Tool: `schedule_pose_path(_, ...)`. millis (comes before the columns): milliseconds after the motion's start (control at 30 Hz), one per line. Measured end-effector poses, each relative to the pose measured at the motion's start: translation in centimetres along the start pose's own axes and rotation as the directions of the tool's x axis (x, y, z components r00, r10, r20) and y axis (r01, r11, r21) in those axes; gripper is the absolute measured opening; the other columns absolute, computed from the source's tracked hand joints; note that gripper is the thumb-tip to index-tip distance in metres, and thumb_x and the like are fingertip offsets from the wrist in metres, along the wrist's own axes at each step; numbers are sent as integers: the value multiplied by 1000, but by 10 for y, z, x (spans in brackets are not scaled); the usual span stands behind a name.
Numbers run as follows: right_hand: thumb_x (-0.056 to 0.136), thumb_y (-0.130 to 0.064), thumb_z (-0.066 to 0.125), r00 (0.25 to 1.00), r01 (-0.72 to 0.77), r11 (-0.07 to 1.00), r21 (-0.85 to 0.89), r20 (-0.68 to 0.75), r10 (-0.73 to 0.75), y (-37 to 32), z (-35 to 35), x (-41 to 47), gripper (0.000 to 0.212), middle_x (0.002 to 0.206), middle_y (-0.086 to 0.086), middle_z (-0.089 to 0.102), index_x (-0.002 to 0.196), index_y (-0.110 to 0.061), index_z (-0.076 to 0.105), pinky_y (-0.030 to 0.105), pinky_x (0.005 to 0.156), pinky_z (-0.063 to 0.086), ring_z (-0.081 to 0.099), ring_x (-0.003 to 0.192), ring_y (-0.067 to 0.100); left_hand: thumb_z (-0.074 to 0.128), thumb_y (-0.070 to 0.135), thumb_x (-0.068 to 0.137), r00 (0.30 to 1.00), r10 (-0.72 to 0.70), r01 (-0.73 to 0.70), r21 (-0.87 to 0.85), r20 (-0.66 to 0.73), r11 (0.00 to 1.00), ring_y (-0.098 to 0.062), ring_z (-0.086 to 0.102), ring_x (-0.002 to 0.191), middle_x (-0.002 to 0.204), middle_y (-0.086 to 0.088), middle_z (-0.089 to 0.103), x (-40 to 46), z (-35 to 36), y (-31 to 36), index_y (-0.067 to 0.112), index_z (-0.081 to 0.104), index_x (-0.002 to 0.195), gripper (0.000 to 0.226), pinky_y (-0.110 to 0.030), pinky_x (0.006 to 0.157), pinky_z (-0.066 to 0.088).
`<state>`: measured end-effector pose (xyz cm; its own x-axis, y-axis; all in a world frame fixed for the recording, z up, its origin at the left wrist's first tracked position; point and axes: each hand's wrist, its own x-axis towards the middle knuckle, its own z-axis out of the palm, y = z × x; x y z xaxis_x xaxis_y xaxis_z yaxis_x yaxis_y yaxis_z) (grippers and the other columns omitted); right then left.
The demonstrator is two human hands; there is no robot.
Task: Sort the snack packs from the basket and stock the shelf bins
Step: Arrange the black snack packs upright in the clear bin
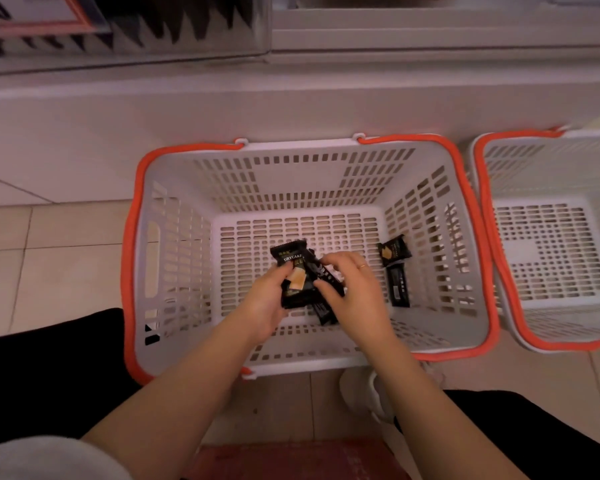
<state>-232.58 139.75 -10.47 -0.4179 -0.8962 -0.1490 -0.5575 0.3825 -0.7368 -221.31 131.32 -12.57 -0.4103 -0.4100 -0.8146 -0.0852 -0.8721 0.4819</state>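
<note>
Both hands down inside the white slotted plastic basket with orange rim [142, 237], which sits on the tiled floor. Left hand [269, 299] curled around a bunch of black snack packs [293, 271], thumb pressed on the top one, lettered DRYCAKE. Right hand [352, 289], fingers bent, pinches the right side of the same bunch; thin ring on one finger. Two more black packs [395, 268] lie loose on the basket floor near its right wall. Second white basket [551, 244] just beside, right.
</note>
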Motion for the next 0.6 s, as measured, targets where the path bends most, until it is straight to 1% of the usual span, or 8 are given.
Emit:
schedule_pose_path(33, 83, -16, 68, 1000, 18, 1000, 23, 23, -18, -2, 2, -2, 30, 117, 5, 55, 112, -11, 63, 24, 94, 41, 50, 109, 18, 36, 28, 99, 1000, 7, -7, 1, 23, 1000, -20, 63, 91, 110, -12, 65, -3, -1, 1, 11, 56, 122, 34, -32, 76, 50)
schedule_pose_path(100, 87, -19, 64, 998, 9, 996, 89, 62, -15, -4, 6, -8, 29, 129, 3, 48, 116, -17, 64, 11, 100, 31, 42, 121, 15, 34, 32, 99, 998, 0, 1, -18, 60, 1000, -19, 66, 88, 105, -11, 68, -7, -5, 0, 13, 60, 116, 36, -29, 69, 51)
schedule_pose_path(167, 91, -14, 57, 997, -33, 987, 160, 72, 22, -5, 6, -10, 28, 133, -5, 43, 118, -21, 63, -3, 95, 22, 36, 123, 4, 31, 35, 100, 993, -24, 31, -60, 114, 998, -19, 67, 88, 102, -9, 70, -11, -11, -1, 14, 60, 114, 39, -30, 69, 51)
schedule_pose_path(200, 91, -9, 55, 997, -48, 980, 192, 70, 35, -4, 5, -10, 29, 129, -9, 43, 117, -21, 62, -4, 94, 24, 37, 120, -1, 29, 36, 100, 990, -32, 42, -70, 137, 997, -19, 67, 91, 103, -9, 70, -12, -14, -1, 14, 60, 115, 40, -32, 73, 51)
schedule_pose_path(267, 89, -4, 56, 993, -102, 959, 266, 78, 84, 0, 6, -10, 31, 118, -15, 51, 114, -22, 58, 12, 98, 38, 46, 111, -3, 29, 37, 100, 991, -31, 37, -40, 132, 999, -19, 67, 93, 104, -8, 71, -13, -16, -3, 15, 59, 115, 41, -34, 79, 50)
schedule_pose_path(367, 84, -11, 66, 948, -317, 856, 408, 133, 288, 0, 10, -11, 33, 104, -7, 58, 108, -25, 48, 33, 92, 46, 56, 101, 10, 32, 39, 99, 999, 21, -25, 153, 25, 988, -19, 60, 106, 116, -4, 65, -14, -14, -2, 18, 53, 126, 40, -37, 95, 44)
schedule_pose_path(467, 78, -14, 73, 899, -427, 753, 501, 141, 416, 1, 20, -11, 30, 83, -5, 57, 92, -24, 49, 28, 78, 46, 56, 78, 9, 33, 44, 98, 989, 148, -144, 417, 23, 898, -6, 43, 115, 125, 12, 48, -13, -15, -1, 35, 38, 136, 39, -27, 98, 27)
schedule_pose_path(600, 76, -17, 76, 853, -502, 693, 518, 166, 494, 4, 31, -7, 26, 75, -7, 56, 86, -16, 52, 17, 62, 44, 53, 67, 6, 30, 46, 97, 973, 228, -213, 544, 41, 811, 1, 36, 112, 121, 17, 40, -7, -19, 2, 33, 30, 141, 46, -18, 92, 25)
